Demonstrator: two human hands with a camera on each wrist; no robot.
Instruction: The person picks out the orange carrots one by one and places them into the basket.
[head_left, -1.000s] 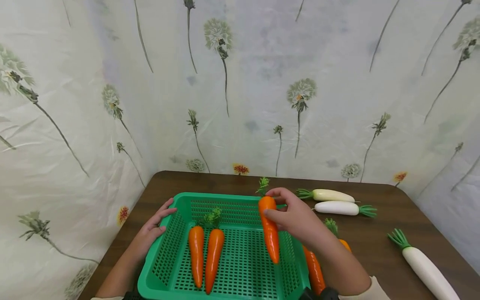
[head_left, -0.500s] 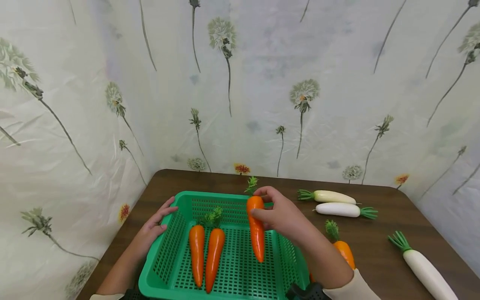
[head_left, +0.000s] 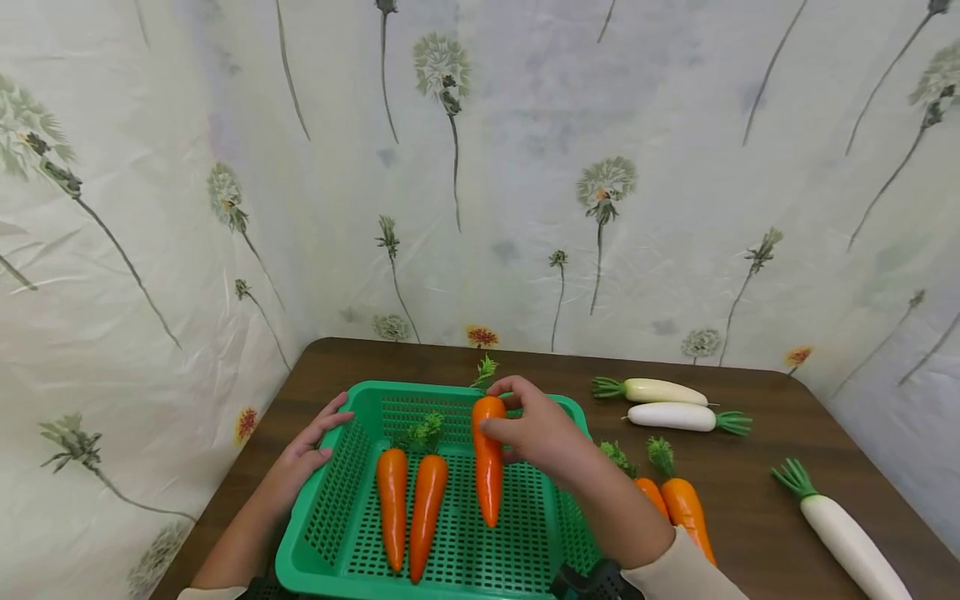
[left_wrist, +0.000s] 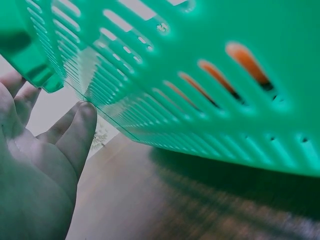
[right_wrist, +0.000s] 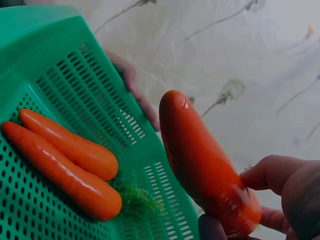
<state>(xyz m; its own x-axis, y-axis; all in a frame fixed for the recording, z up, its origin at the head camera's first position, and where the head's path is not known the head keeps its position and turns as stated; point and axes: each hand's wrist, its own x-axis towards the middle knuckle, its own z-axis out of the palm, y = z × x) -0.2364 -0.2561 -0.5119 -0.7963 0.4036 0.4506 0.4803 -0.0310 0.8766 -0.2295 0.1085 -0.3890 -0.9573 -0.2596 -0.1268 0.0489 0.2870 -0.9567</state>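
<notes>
My right hand (head_left: 543, 433) pinches an orange carrot (head_left: 489, 483) near its leafy top, thumb in front and fingers behind. The carrot hangs tip down over the green plastic basket (head_left: 427, 388). Two more carrots lie side by side in the basket's left half, a left one (head_left: 392, 508) and a right one (head_left: 428, 508), leaves toward the back. At the basket's left side is my left hand (head_left: 300, 458), its fingers loosely straight at the rim. In the left wrist view the thumb (left_wrist: 80, 135) shows beside the slotted outer wall (left_wrist: 165, 115).
Right of the basket, two carrots (head_left: 686, 508) lie on the brown table (head_left: 757, 467), partly behind my right forearm. Two white radishes (head_left: 670, 416) lie at the back right, and another radish (head_left: 855, 542) lies at the far right. A flower-print cloth (head_left: 510, 167) hangs behind the table.
My right hand has moved left with the carrot, from the basket's right side to nearer its middle. The carrots on the table show more now. My left hand stays at the rim.
</notes>
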